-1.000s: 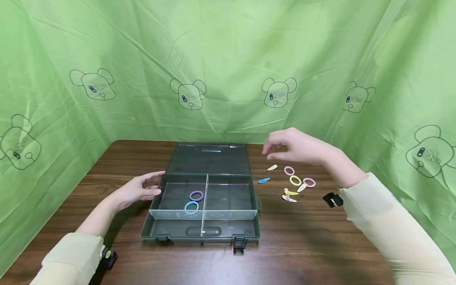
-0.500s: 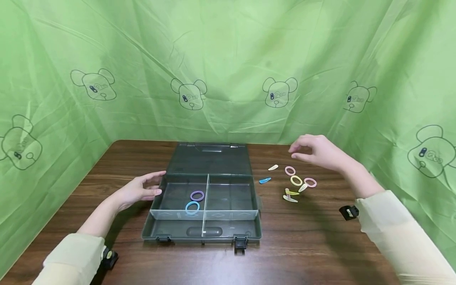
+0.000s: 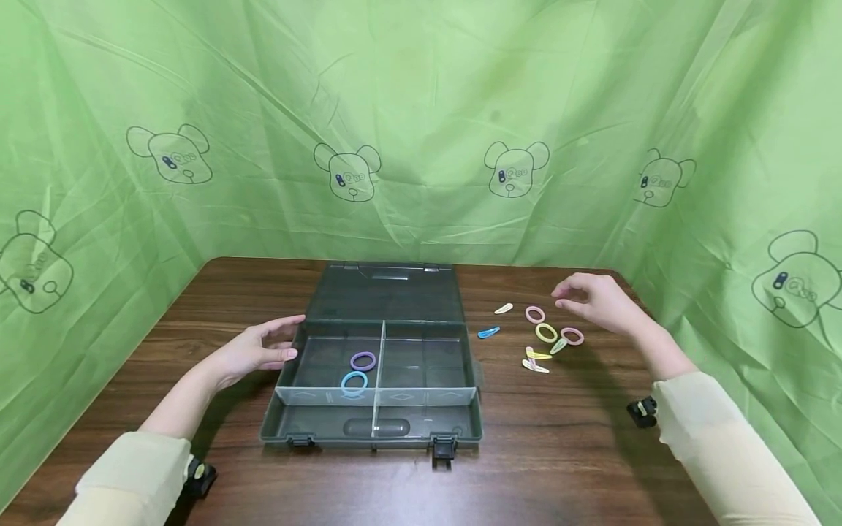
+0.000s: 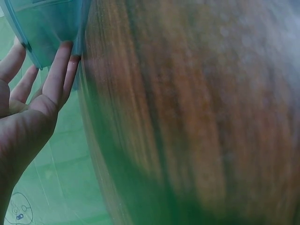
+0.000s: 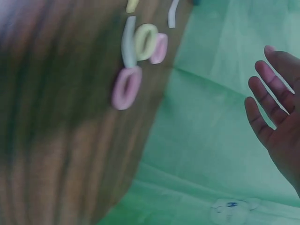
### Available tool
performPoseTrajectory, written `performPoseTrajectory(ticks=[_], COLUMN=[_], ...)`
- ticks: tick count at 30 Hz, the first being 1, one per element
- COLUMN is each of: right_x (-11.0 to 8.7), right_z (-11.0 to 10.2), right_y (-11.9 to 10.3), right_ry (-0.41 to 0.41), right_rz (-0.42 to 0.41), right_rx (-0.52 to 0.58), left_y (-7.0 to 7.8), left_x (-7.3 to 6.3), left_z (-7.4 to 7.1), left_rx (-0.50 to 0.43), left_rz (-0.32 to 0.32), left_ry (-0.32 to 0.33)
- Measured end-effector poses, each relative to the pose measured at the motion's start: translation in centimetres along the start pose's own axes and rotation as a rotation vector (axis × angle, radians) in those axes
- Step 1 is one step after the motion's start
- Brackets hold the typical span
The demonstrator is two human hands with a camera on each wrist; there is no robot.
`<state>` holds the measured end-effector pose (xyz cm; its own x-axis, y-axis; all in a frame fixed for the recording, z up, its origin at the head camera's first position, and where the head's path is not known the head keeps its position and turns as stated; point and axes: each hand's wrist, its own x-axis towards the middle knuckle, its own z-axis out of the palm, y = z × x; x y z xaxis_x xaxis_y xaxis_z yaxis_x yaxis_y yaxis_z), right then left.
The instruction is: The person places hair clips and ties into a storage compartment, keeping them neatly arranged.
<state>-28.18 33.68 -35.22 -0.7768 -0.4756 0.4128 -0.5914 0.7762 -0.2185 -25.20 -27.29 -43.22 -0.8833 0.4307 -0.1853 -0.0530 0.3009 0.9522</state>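
Observation:
My left hand (image 3: 250,354) rests its fingers and thumb against the left wall of a grey see-through divided box (image 3: 430,358); the left wrist view shows the fingertips on the wall. In the box's back left compartment lie a purple hair tie (image 3: 351,363) and a light blue hair tie (image 3: 343,386). My right hand (image 3: 601,301) hovers over the table with nothing in it, fingers loosely bent. Nearest to it are a pink hair tie (image 3: 582,338), another pink hair tie (image 5: 132,88) in the right wrist view, and a yellow hair tie (image 3: 537,334).
Beside the ties lie a blue snap clip (image 3: 489,333), a cream clip (image 3: 503,309), a pale green clip (image 3: 559,345), a yellow clip (image 3: 540,356) and a whitish clip (image 3: 536,367). The box's lid (image 3: 388,296) lies back. A green cloth (image 3: 427,219) surrounds the table.
My right hand has moved right and lower, from beyond the cream clip to behind the right pink hair tie. The left hand and the box have stayed put.

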Motion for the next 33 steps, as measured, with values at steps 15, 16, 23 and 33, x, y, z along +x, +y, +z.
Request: performPoseTrajectory(ticks=[15,16,23,33], right_x=[-1.5,-1.4,-1.1,-0.5], right_z=[4.6,4.8,5.9,6.4], right_y=[4.2,4.3,5.1,5.8], right_ry=[-0.168,-0.179,-0.262,-0.360], right_rz=[0.105,0.110,0.167,0.171], right_rx=[0.067,0.065,0.110,0.111], left_y=[0.0,0.0,-0.1,0.1], left_x=[0.1,0.1,0.0,-0.1], left_z=[0.0,0.0,0.1,0.1], left_rx=[-0.003,-0.003,-0.004,-0.006], left_rz=[0.001,0.001,0.003,0.009], left_ry=[-0.003,-0.003,0.000,-0.005])
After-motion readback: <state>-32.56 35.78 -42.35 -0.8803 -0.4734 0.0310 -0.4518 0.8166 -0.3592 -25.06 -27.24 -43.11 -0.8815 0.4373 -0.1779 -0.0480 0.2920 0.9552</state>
